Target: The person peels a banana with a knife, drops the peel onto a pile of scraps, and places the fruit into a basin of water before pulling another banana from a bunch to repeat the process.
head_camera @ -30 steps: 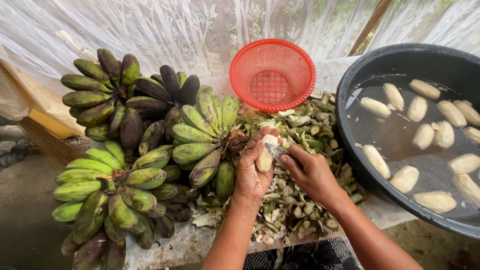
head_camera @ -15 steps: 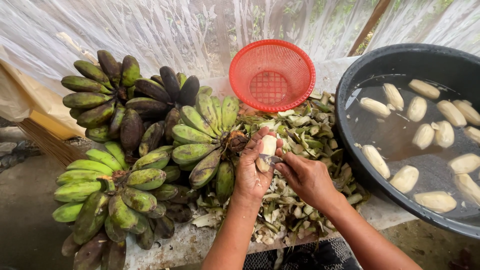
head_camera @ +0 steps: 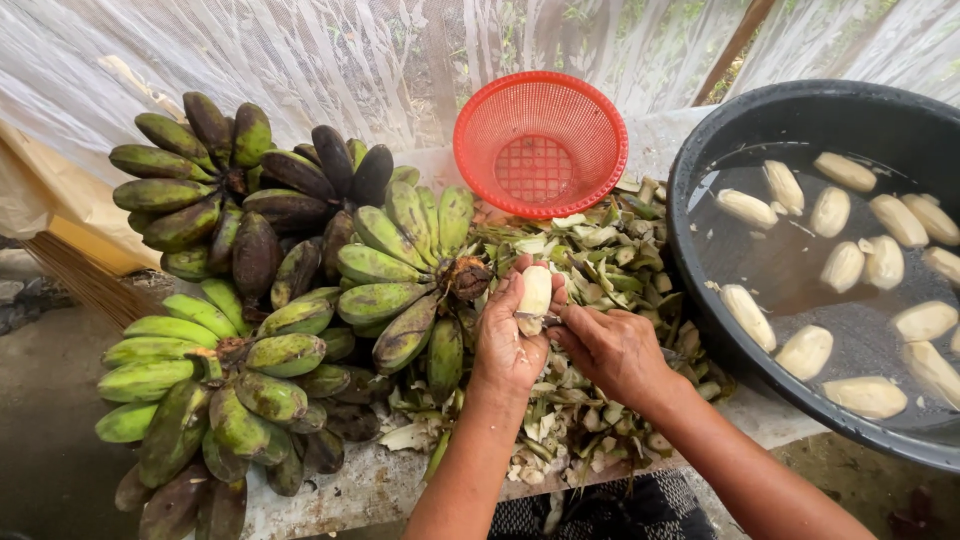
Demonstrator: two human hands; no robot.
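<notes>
Green banana bunches [head_camera: 270, 330] fill the nine o'clock side of the table [head_camera: 350, 485]; I count three hands of them, one dark and purplish at ten o'clock, one bright green at eight, one fanned out toward centre; too overlapped for a fruit-by-fruit count, perhaps forty in all. Moving right, the left hand [head_camera: 510, 345] sits dead centre, fingers curled around a pale, nearly stripped banana [head_camera: 534, 296] held upright; just beside it the right hand [head_camera: 612, 350] is closed on what looks like a small knife [head_camera: 532, 319], though only a thin sliver shows at the fruit's lower side. So the step in hand reads as peeling, close to finished on this one fruit; the next move calls for clearing the last skin at the base, blade kept off the left thumb. Beneath and behind both hands lies one heap of green peelings [head_camera: 590, 250], running from six up to one o'clock; at twelve o'clock, one red mesh basket [head_camera: 540, 145], tilted on its rim, nothing in it; at three o'clock, one black basin [head_camera: 800, 120] of water holding about fourteen peeled bananas [head_camera: 845, 265], though the right edge cuts some off.
</notes>
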